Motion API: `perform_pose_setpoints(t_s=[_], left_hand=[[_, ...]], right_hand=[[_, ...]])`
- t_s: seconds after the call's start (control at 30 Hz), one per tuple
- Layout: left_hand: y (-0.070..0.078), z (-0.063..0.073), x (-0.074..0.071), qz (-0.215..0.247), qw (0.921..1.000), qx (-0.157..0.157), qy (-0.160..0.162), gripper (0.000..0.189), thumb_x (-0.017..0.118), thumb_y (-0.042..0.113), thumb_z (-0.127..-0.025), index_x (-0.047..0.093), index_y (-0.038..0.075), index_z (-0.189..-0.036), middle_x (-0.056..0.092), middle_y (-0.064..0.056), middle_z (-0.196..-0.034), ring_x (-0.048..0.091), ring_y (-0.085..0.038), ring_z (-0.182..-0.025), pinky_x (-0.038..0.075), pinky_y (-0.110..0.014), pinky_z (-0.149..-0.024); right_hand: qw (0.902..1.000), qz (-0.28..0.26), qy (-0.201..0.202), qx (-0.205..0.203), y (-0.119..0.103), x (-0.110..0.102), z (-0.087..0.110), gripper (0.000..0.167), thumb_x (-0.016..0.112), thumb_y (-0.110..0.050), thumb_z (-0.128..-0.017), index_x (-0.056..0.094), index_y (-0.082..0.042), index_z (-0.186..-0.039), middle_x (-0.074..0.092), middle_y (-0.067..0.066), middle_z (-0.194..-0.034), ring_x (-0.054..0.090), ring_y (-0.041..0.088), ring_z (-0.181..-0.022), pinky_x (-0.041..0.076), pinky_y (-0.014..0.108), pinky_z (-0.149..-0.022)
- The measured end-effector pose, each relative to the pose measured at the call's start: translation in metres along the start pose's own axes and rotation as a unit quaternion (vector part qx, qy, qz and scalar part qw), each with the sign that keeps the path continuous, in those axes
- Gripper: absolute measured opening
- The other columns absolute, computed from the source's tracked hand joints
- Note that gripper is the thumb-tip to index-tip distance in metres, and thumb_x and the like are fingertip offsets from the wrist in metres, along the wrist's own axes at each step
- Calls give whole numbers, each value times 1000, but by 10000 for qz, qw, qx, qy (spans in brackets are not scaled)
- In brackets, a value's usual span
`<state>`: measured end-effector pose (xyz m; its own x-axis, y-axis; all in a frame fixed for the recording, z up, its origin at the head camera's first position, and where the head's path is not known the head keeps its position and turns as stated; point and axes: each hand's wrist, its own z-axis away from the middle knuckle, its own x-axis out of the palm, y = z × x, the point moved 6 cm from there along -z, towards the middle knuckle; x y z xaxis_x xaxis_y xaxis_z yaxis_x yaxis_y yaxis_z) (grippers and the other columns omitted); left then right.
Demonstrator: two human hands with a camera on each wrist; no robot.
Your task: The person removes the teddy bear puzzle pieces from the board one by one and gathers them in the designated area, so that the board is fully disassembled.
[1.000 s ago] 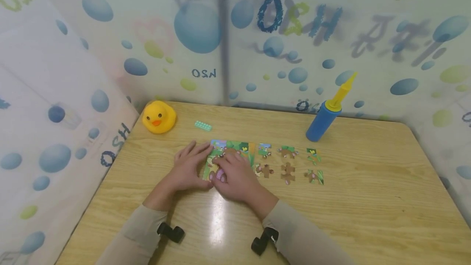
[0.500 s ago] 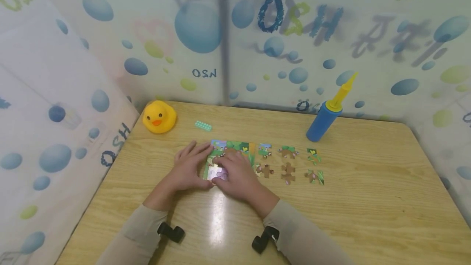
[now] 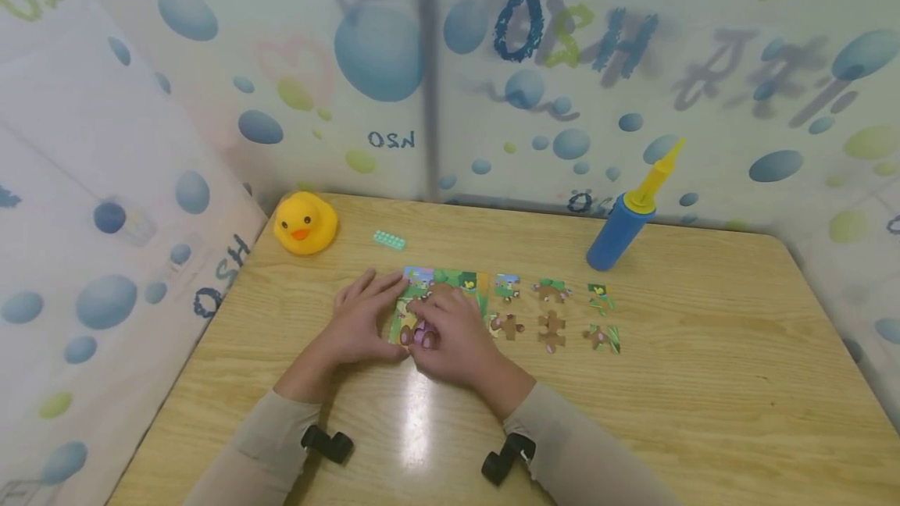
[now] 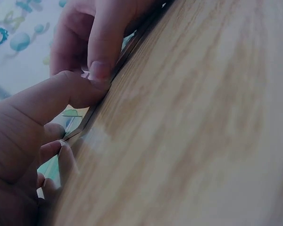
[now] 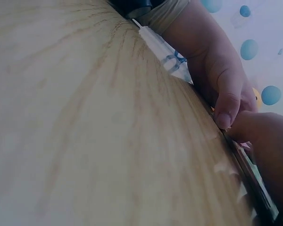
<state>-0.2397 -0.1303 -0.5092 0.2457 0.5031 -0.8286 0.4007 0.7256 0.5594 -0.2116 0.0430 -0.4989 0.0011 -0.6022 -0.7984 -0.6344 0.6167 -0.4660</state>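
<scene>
A jigsaw board (image 3: 481, 291) with a picture of a brown bear lies in front of me in the head view. My left hand (image 3: 360, 325) holds its left side, index finger near the far corner and thumb at the near edge. Across the board's lower part reaches my right hand (image 3: 457, 334), fingers curled and thumb close to the left thumb. Its fingers and thumb pinch at a brown-and-purple puzzle piece (image 3: 425, 334) at the near edge, partly hidden by the hand. The left wrist view has the right hand's thumb (image 4: 100, 70) meeting the left thumb at the board's edge.
Several loose puzzle pieces lie in two rows right of the board, including a bear piece (image 3: 551, 330). Behind stand a yellow rubber duck (image 3: 305, 223), a small mint-green studded block (image 3: 389, 240) and a blue hand pump (image 3: 620, 233) with a yellow nozzle. Patterned walls border the table (image 3: 675, 412).
Both hands stay in nearly the same place. A bright glare on the lower puzzle pieces half a second ago is gone, and the right thumb has shifted slightly.
</scene>
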Motion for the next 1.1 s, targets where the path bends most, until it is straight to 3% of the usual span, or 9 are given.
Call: perform_pose_setpoints(t_s=[0.17,0.33,0.5,0.73,1.1], left_hand=[[0,0,1,22,10000,-49,-29,117,96,45,-64,43,15,-165,31,-3,-174,7,-47,-160,5,-70,-120],[1,0,0,53,9999,-65,-55,118,95,44,-64,42,15,-165,30,-3,-175,7,-47,-161,4,-70,-121],[1,0,0,9,10000,-69,-57,119,95,44,-63,41,14,-165,30,-4,-175,7,-48,-160,4,-70,-120],[0,0,1,11,10000,-65,-51,120,95,46,-63,41,16,-166,29,-2,-175,7,-47,-161,4,-71,-120],[1,0,0,13,9999,-99,-66,119,96,43,-63,42,14,-165,30,-6,-174,8,-48,-160,6,-70,-120]], right_hand=[[9995,65,120,-270,-1,-1,4,60,83,-33,-82,72,-16,-139,67,-5,-118,56,21,-122,35,56,-116],[9969,150,422,-643,-4,-3,8,49,83,-35,-86,78,-16,-131,71,-2,-121,62,25,-121,40,60,-112],[9915,503,787,-908,-9,-8,9,33,81,-35,-87,83,-19,-116,74,-3,-121,65,27,-123,46,52,-101],[9881,398,1209,-859,-10,-19,19,17,79,-30,-88,84,-24,-103,74,-9,-104,66,18,-106,45,47,-94],[9884,439,1274,-702,4,-45,61,26,83,-34,-85,85,-26,-110,75,-9,-108,65,15,-100,44,49,-95]])
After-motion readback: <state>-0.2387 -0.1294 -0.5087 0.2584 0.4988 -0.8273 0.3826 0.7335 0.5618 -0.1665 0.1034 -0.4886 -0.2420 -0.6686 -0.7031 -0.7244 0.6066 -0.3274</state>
